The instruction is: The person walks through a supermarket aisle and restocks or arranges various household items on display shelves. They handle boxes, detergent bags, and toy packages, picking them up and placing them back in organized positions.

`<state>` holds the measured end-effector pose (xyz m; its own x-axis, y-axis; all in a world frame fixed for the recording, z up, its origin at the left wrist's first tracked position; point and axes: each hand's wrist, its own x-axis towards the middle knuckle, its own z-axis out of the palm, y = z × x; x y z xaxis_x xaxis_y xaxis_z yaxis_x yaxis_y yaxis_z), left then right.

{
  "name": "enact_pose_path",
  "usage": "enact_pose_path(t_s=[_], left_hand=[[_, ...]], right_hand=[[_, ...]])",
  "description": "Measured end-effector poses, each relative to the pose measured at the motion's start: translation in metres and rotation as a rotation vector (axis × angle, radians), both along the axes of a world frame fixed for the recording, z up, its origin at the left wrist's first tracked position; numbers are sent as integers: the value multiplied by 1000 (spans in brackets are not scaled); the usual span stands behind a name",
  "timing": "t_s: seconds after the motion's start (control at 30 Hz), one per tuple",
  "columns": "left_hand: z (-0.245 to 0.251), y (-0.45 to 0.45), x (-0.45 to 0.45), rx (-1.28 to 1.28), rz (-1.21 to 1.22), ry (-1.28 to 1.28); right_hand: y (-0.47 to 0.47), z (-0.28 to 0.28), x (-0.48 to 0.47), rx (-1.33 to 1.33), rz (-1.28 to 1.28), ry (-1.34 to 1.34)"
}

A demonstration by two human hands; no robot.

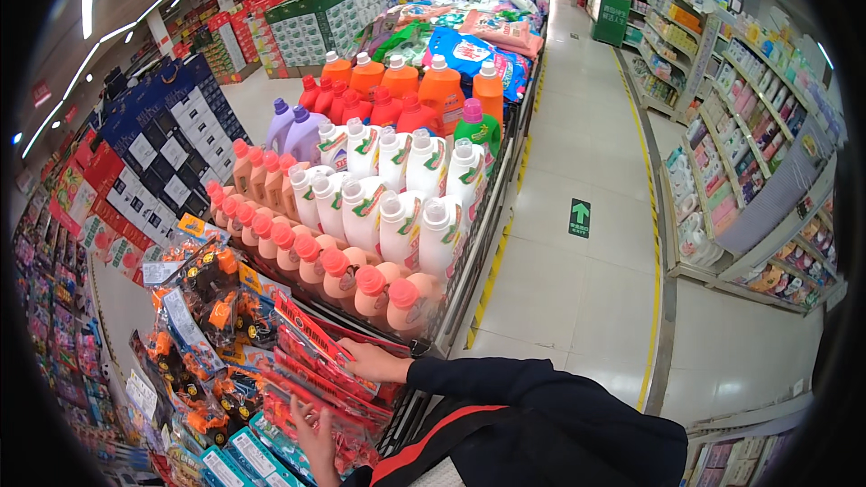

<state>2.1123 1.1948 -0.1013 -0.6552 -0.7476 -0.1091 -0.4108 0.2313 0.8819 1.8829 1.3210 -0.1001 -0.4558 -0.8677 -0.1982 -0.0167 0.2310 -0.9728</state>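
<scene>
My right hand [377, 360] reaches in from the right in a dark sleeve. Its fingers grip the edge of a red plastic-wrapped toy packet [318, 341] with a printed header card. Lower down, my left hand [315, 436] has its fingers apart over another red packet [281, 402]; whether it touches the wrapping is hard to see. The red packets lean in a row inside a black wire display bin [406, 412]. Left of them lie bagged orange and black toy vehicles [233, 385]. Teal boxed packs [254, 456] are at the bottom.
Behind the packets stand peach bottles with coral caps [336, 270], white detergent bottles [399, 220] and orange jugs [443, 91]. A tiled aisle [568, 297] with yellow-black floor tape runs along the right. Beyond it are stocked shelves [737, 135]. Stacked dark blue cartons [172, 125] rise at left.
</scene>
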Motion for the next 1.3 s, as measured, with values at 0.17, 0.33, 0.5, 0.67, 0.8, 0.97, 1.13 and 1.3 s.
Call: enact_pose_path(t_s=[0.17,0.33,0.5,0.67,0.8,0.97,1.13,1.3], left_hand=[[-24,17,-35,-33,-209,35],[-17,33,-68,-125,-42,78],[34,80,-153,-214,-95,280],[55,182,-285,-294,-299,372],[70,283,-398,97,-474,277],[96,365,-526,-242,-727,236],[91,416,-614,-111,-818,158],[56,434,-721,79,-844,103]], right_hand=[[27,-7,-5,-163,-76,174],[68,-4,-25,-113,-42,363],[123,10,-78,-291,-65,283],[212,17,-170,-310,-140,113],[306,23,-261,-316,-306,-25],[414,31,-367,-317,-468,24],[471,37,-437,-342,-608,-115],[501,24,-520,-329,-534,-169]])
